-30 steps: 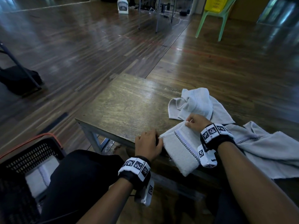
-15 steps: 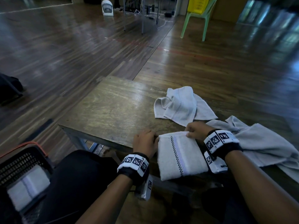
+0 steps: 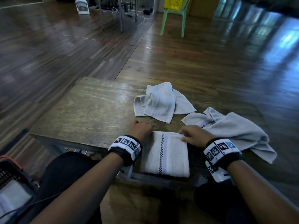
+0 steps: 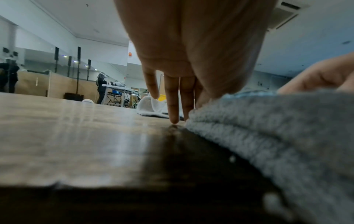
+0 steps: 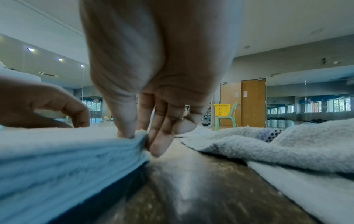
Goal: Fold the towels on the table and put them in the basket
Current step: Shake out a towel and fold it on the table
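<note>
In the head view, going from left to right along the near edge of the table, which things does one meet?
Black basket → left hand → folded towel → right hand → crumpled towel with checkered stripe.

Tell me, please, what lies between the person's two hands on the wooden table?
The folded white towel with a checkered stripe lies between the left hand and right hand, shown in the head view.
</note>
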Demonstrator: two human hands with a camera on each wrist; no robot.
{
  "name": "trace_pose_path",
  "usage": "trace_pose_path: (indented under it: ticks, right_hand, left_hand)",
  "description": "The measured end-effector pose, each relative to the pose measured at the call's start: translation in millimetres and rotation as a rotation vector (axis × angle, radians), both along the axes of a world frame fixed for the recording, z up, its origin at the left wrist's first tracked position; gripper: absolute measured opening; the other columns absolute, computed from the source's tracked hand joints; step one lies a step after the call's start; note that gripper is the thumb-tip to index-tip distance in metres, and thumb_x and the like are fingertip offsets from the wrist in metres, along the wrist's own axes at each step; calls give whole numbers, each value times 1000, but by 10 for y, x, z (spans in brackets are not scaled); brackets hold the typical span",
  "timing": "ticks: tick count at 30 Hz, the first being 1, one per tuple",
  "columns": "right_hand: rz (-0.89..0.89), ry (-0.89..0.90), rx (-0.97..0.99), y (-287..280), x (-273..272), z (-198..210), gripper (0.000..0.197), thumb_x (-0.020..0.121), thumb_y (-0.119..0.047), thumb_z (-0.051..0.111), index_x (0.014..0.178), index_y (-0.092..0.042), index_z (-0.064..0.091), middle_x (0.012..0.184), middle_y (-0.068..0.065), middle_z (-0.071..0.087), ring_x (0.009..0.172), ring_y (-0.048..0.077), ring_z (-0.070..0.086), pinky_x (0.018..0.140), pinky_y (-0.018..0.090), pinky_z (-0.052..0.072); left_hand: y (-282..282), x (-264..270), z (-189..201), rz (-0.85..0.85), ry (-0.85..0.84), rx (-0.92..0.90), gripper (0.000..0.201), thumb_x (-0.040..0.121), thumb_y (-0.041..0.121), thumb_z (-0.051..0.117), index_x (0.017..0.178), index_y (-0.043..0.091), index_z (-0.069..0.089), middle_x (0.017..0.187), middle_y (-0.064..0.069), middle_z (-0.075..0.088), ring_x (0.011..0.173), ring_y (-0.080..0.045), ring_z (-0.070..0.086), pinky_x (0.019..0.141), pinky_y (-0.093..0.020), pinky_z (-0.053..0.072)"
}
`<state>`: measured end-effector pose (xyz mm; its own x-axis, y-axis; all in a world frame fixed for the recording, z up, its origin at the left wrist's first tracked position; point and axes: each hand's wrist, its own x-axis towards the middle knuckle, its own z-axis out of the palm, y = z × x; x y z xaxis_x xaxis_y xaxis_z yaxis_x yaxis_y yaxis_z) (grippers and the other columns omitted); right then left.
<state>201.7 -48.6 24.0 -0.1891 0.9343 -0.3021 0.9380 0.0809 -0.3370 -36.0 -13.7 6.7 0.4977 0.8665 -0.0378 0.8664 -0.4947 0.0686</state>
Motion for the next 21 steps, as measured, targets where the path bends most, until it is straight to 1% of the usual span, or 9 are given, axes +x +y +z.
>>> trace_pose_path:
  ticks: [2,4,7,10,13,14,17,19,21]
  right_hand:
    - [-17,30,11,36,8,33,20,82,-23,67,101,-18,63,95,-1,64,89,16,60,81,30,49]
    - [-28,63,10,62,14,54,19,80,-20,70,98,-15,64,92,-1,63,88,16,60,78,26,48]
    - [-26,62,-33,53,-5,45,25,80,-22,70,103,-13,64,92,-1,62,88,14,59,77,23,45]
    - [-40,69,-50,31,-28,21,27,81,-22,68,106,-13,63,91,-1,60,87,13,57,76,22,42]
    - [-40,88,-44,27,-31,30,20,81,-20,68,97,-16,57,90,-1,58,85,15,56,76,25,45]
    - [-30,85,-37,31,-37,37,19,80,-19,68,94,-17,55,88,-3,57,83,14,55,74,24,44]
    - [-7,89,-20,39,-63,45,18,78,-15,67,88,-17,52,79,-9,49,74,11,50,61,18,38]
    - [4,104,-28,44,-73,35,19,76,-13,66,86,-17,51,78,-8,48,69,9,47,59,19,36]
    - [3,112,-37,48,-69,32,18,76,-14,66,85,-17,51,78,-6,51,70,11,48,60,21,38]
  left_hand:
    - [-13,15,-22,-30,-52,-3,21,87,15,47,105,19,57,116,-1,59,107,-22,55,95,-38,32]
    - [-22,11,-34,-80,-127,-21,23,88,20,47,108,20,56,116,1,58,108,-21,54,91,-36,34]
    - [-15,-7,-16,-141,-185,-63,24,90,22,48,110,18,60,115,0,60,106,-21,54,85,-31,37]
    - [32,-43,-12,-113,-212,-111,21,88,21,54,104,16,66,111,-2,64,102,-22,57,81,-29,43]
    - [57,-67,-43,-60,-266,-167,16,85,17,58,95,15,70,102,-4,67,96,-22,60,81,-29,47]
    - [59,-67,-49,-54,-281,-178,14,85,15,59,93,14,70,100,-4,67,95,-22,60,81,-29,47]
    - [45,-58,-49,-48,-297,-171,10,85,13,59,92,14,66,98,-3,65,93,-20,59,76,-26,44]
    - [28,-50,-53,-56,-286,-135,10,87,14,57,95,13,63,101,-3,63,94,-21,57,73,-24,38]
    - [13,-46,-62,-65,-267,-102,12,89,16,54,98,13,61,104,-4,62,93,-23,56,71,-25,36]
